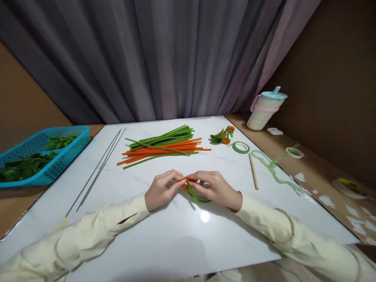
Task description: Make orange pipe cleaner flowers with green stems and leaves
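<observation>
A grey-purple curtain (176,58) hangs behind the tabletop (158,243); at right, a blue-lidded tumbler (261,113) stands near a small white object (275,131), with white scraps (326,201) nearer.

Dim curtain (164,58), brt tabletop (235,243), 1 round glare spot (205,216), soft shadow (185,254), edges stretched

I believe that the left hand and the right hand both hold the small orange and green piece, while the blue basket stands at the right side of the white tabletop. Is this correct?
Not quite: the head view shows the blue basket at the left side of the white tabletop. The left hand and the right hand do both hold the small orange and green piece.
</observation>
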Demonstrator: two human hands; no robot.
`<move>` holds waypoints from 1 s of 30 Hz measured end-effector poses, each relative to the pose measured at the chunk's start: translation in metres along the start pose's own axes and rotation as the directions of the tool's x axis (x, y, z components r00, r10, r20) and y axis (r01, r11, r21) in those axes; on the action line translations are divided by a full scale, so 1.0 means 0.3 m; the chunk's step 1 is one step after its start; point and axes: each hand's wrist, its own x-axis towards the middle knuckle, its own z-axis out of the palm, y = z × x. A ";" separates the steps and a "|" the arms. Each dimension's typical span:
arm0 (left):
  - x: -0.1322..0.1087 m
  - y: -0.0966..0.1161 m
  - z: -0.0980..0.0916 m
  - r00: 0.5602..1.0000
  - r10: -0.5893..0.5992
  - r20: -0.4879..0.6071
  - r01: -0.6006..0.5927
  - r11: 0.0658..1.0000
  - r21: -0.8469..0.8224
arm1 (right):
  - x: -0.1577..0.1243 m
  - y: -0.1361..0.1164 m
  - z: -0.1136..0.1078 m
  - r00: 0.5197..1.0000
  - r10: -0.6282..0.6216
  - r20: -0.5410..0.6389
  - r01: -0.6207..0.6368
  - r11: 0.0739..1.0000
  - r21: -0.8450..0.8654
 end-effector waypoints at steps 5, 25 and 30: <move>0.004 0.009 -0.001 1.000 -0.021 -0.012 0.020 1.000 -0.018 | 0.001 0.008 -0.001 1.000 0.007 0.005 -0.007 1.000 0.003; 0.069 -0.011 -0.029 0.812 -0.495 0.309 0.582 0.663 -0.470 | 0.011 0.008 -0.009 0.999 -0.031 -0.007 0.031 1.000 -0.006; 0.067 -0.019 -0.034 0.732 -0.507 0.456 0.681 0.506 -0.530 | 0.010 0.011 -0.003 0.997 -0.073 -0.016 0.073 0.997 0.023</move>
